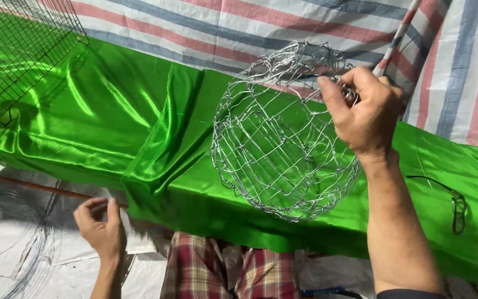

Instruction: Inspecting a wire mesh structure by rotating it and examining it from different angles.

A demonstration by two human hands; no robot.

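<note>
Right hand: the right hand (pixel 367 108) was closed in a pinch on the upper rim of the wire mesh basket (pixel 283 138), thumb pressed over the wire; a thin tool seemed to be gripped with it, though this could not be told for certain.
Left hand: the left hand (pixel 102 228) was held low, off the near edge of the surface, fingers loosely curled and holding nothing that could be seen.
Basket position: the round basket was raised and tilted above the surface (pixel 112 122), over the middle of the green satin cloth and towards its far edge, carried by the one hand alone.
Surroundings: a black wire grid (pixel 20 47) stood at the far left corner; a pair of glasses (pixel 457 207) lay near the right edge; loose wire coils (pixel 23 260) lay on the floor below the left hand.
Risk, grip: a slip was judged likely, since the whole basket was hung from one pinch on thin wire.
Risk, cloth: the slick cloth could be snagged by cut wire ends, or dragged off the near edge.
Risk, skin: the fingers could be pricked by loose wire ends at the rim.
Risk, glasses: these could be knocked if the basket swung towards the right edge.
</note>
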